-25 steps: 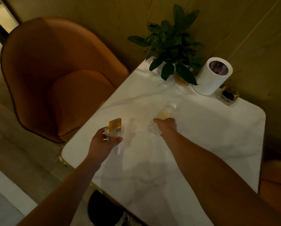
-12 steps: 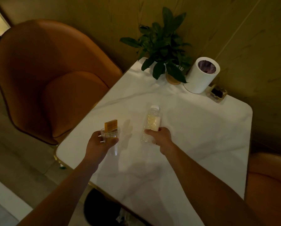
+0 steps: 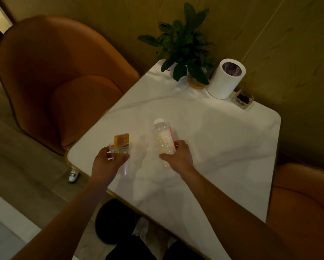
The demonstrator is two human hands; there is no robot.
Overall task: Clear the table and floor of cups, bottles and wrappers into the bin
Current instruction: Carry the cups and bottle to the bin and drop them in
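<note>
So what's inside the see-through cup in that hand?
The clear cup in the left hand holds a small orange box poking out the top. The fingers cover part of the cup, so anything lower down is hidden.

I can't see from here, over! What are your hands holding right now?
Left hand shut on clear plastic cup with small yellow box inside. Right hand shut on clear plastic bottle, white cap. Green-white item on floor. Nothing blocking.
</note>
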